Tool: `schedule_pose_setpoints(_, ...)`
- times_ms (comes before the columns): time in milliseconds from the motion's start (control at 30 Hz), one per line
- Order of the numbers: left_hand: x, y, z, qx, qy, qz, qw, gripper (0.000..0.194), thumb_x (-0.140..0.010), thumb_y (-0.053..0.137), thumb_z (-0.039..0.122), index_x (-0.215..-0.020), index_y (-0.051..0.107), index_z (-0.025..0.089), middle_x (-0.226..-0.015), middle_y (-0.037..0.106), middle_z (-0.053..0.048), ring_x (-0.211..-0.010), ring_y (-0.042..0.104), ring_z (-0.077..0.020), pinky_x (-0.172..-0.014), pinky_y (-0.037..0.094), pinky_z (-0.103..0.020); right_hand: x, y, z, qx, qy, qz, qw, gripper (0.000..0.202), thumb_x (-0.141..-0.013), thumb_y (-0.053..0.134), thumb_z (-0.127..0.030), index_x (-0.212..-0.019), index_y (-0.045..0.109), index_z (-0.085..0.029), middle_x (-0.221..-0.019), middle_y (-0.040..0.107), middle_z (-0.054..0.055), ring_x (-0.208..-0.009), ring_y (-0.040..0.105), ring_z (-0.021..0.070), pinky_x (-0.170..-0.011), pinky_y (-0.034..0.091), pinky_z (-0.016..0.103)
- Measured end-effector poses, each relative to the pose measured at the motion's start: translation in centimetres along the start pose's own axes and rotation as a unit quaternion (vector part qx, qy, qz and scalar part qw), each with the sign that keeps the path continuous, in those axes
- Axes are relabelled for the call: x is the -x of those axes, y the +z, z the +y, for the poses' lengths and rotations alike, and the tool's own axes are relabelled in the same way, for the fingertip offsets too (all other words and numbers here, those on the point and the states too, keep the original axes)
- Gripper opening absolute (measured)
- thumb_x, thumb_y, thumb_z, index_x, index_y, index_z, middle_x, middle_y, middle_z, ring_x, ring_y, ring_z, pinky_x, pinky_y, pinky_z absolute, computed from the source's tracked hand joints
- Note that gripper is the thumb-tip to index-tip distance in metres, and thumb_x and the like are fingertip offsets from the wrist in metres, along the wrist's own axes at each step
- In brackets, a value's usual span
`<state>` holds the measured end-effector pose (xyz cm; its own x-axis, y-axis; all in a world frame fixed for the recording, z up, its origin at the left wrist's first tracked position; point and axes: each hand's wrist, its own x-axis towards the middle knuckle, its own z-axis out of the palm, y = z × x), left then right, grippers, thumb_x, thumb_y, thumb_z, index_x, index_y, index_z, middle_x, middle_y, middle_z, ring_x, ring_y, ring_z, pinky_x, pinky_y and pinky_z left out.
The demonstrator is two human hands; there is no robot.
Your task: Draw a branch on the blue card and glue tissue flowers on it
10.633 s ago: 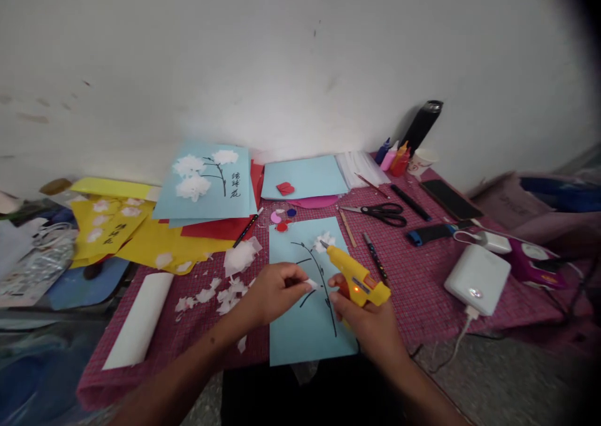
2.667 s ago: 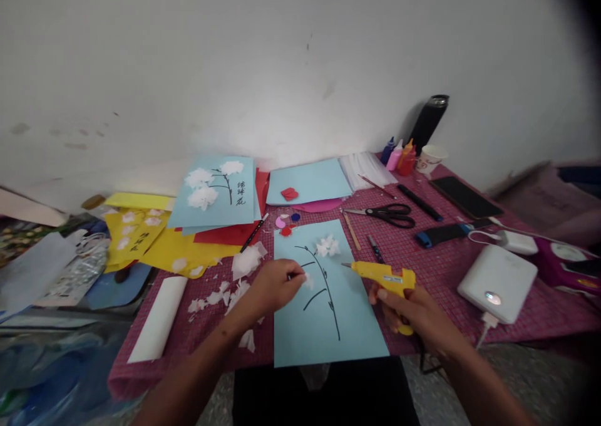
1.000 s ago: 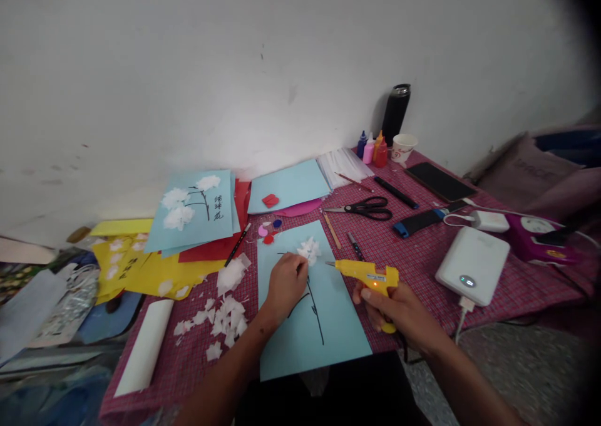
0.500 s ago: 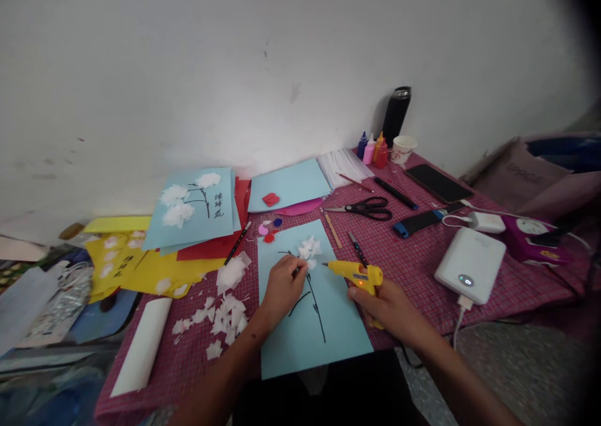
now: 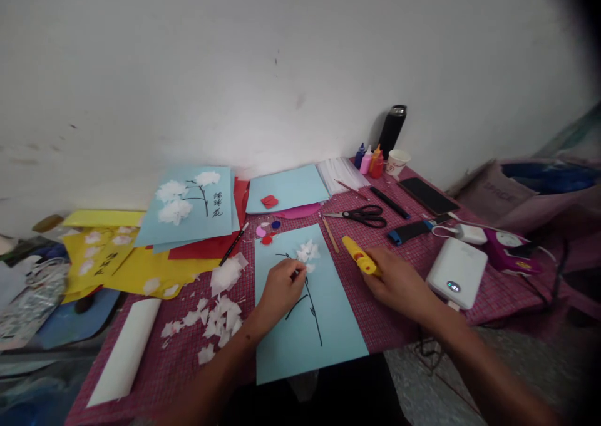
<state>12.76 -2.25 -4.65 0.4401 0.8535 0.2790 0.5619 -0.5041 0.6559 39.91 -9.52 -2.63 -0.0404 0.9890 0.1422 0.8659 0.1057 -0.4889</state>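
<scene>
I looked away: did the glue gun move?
Yes, rightward: the yellow glue gun, earlier partly over the nearest blue sheet, is now past its right edge.

The pale grey wall is marked by dark specks and, at the left, by brownish smudges; its lower middle is lit brightest. A cloth-covered table, patterned in pinkish-red checks, is set along it. Speckled grey floor is seen at lower right.

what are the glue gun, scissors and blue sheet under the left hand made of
Glue gun: probably smooth plastic, evenly yellow. Scissors: likely metal blades, thin and grey; black handles probably plastic. Blue sheet: matte paper or card, flat, without glare; can't tell which.
</scene>
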Motion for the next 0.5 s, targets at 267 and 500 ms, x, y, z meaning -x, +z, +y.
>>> schedule_pose_setpoints(267, 0.1, -0.5, -0.3, 0.017, -0.003, 0.009, 1.0, 0.013, -0.086, 0.057, 0.012, -0.079, 0.066, 0.02, -0.075, 0.065, 0.001, -0.069, 0.058, -0.0133, -0.069, 0.043, -0.025, 0.0, 0.9, 0.2, 0.132, 0.054, -0.018, 0.99, 0.037, -0.086, 0.058, -0.027, -0.12, 0.056, -0.011, -0.113, 0.059, 0.017, -0.094, 0.063, 0.0276, -0.079, 0.045, 0.036)
schedule_pose_setpoints(500, 0.1, -0.5, -0.6, 0.024, -0.002, 0.001, 1.0, 0.012, -0.088, 0.058, 0.014, -0.081, 0.066, 0.02, -0.076, 0.064, 0.001, -0.07, 0.058, -0.0133, -0.069, 0.042, -0.025, 0.9, 2.0, -1.3, 0.157, 0.122, -0.005, 0.98, 0.041, -0.088, 0.058, -0.031, -0.122, 0.054, -0.009, -0.111, 0.058, 0.017, -0.09, 0.062, 0.0274, -0.075, 0.043, 0.036)
